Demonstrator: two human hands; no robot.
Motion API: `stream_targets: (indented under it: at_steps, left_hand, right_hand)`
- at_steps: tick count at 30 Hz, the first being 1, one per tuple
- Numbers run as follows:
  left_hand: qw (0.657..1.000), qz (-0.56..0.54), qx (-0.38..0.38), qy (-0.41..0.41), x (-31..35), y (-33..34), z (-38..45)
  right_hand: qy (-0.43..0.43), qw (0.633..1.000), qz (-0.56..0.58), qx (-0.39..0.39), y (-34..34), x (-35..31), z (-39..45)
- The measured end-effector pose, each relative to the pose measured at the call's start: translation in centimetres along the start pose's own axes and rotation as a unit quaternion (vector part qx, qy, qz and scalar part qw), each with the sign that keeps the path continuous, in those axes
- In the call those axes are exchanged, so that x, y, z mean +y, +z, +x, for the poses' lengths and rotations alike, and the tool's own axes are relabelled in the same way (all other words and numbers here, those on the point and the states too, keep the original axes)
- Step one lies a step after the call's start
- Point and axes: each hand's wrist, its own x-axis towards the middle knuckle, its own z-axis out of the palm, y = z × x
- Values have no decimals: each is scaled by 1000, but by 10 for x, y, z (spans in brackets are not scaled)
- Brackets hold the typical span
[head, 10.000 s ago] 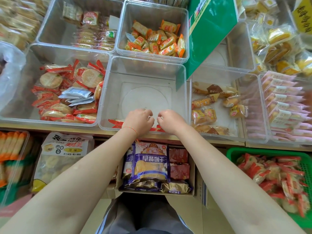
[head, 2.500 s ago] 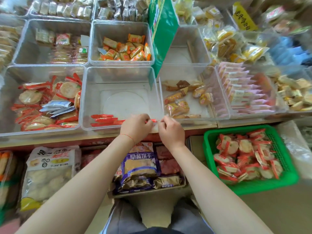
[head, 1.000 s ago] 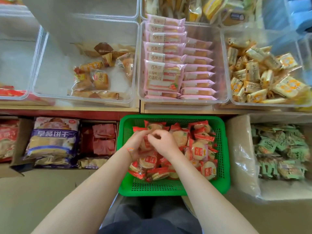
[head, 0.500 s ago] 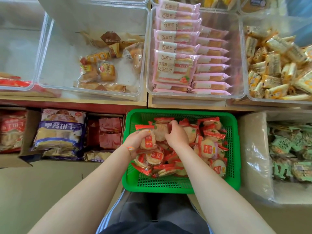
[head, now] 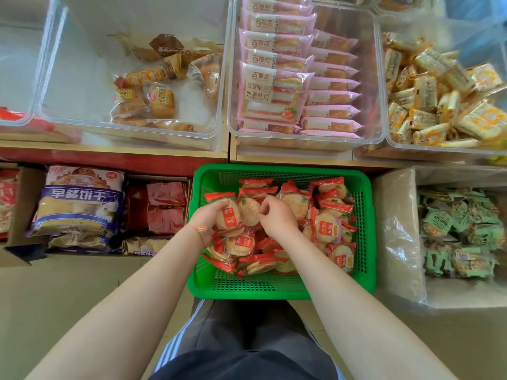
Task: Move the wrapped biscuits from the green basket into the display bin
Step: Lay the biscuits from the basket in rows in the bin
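Two hands work inside the green basket (head: pixel 279 290) in the head view. Compared with half a second ago, the left hand (head: pixel 207 219) now grips a stack of wrapped biscuits (head: pixel 229 218); the right hand (head: pixel 275 213) pinches another. Collection is progressing; transfer to the display bin (head: pixel 16 122) is pending.

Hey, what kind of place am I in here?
Most likely a snack shop: clear display bins of wrapped cakes, a green basket of wrapped biscuits, and bagged stock under the shelf.
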Motion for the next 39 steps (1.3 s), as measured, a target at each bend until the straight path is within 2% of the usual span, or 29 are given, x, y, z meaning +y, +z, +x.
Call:
stream_targets:
  at_steps: [3,5,8,10,12,13,15,18,19,22,24,26,29,31,35,39]
  left_hand:
    - [1000,-3,-11,-1,1,0,-3]
    - [1000,-16,-18,-1,1,2,-5]
    - [997,-55,-61,9,9,10,-21]
    - [983,-71,-168,19,18,15,-35]
    - [965,-50,-254,44,25,19,-51]
    - [962,-31,-263,63,27,20,-55]
    - [966,-10,-238,99,31,19,-62]
    - [969,-29,-223,107,36,9,-71]
    - [966,-25,-232,114,38,5,-71]
    - [954,20,-258,151,46,4,-80]
    - [954,44,-240,173,53,9,-86]
    - [958,55,-210,189,63,11,-94]
    - [966,29,-177,187,81,3,-102]
    - [968,23,-164,188,93,-11,-110]
    - [972,59,-108,201,119,-57,-120]
    - [955,101,-48,274,156,-127,-113]
  right_hand:
    - [47,992,115,12,-10,-3,-10]
    - [32,991,128,31,-18,-5,-18]
    - [-96,981,83,148,-27,-14,-37]
    - [-200,961,14,190,-28,-21,-50]
    - [-258,956,-25,141,-26,-27,-59]
    - [-265,958,-18,108,-28,-28,-62]
    - [-247,963,62,86,-39,-33,-67]
    - [-163,955,182,166,-60,-34,-70]
    - [-123,955,212,167,-66,-34,-70]
    - [-22,949,312,43,-78,-36,-72]
    - [-22,949,314,0,-82,-38,-73]
    - [-26,937,348,12,-87,-41,-75]
    - [-29,899,435,32,-93,-48,-72]
    - [-43,892,449,28,-96,-62,-70]
    - [-88,869,488,-6,-89,-118,-72]
    - [-134,860,490,-46,-67,-197,-73]
